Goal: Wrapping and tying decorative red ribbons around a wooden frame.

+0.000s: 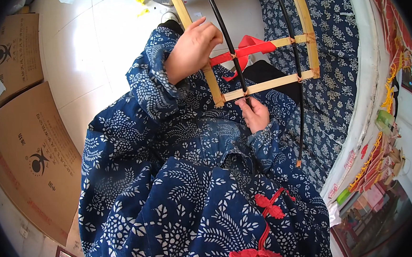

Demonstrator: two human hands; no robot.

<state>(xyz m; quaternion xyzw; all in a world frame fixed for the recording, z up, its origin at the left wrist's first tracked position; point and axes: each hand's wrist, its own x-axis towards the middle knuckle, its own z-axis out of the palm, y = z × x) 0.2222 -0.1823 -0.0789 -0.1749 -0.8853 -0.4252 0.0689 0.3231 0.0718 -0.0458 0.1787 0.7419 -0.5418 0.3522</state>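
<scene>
A pale wooden frame with tied joints and two lengthwise black rods stands before me, its top cut off by the view's edge. Red ribbon wraps one crossbar and hangs loose below it. My right hand pinches the lower end of the left black rod, just below the bottom crossbar. Beside the frame's left post is my left hand, raised with bent fingers near the ribbon-wrapped end of the crossbar. Whatever its fingers may hold is hidden. The right black rod runs on past the bottom crossbar, bending slightly.
Cardboard boxes stand at the left on a pale tiled floor. Blue floral cloth covers the surface at right. Beyond it are red and yellow hanging items and a green container. Yellow scraps lie at the far side.
</scene>
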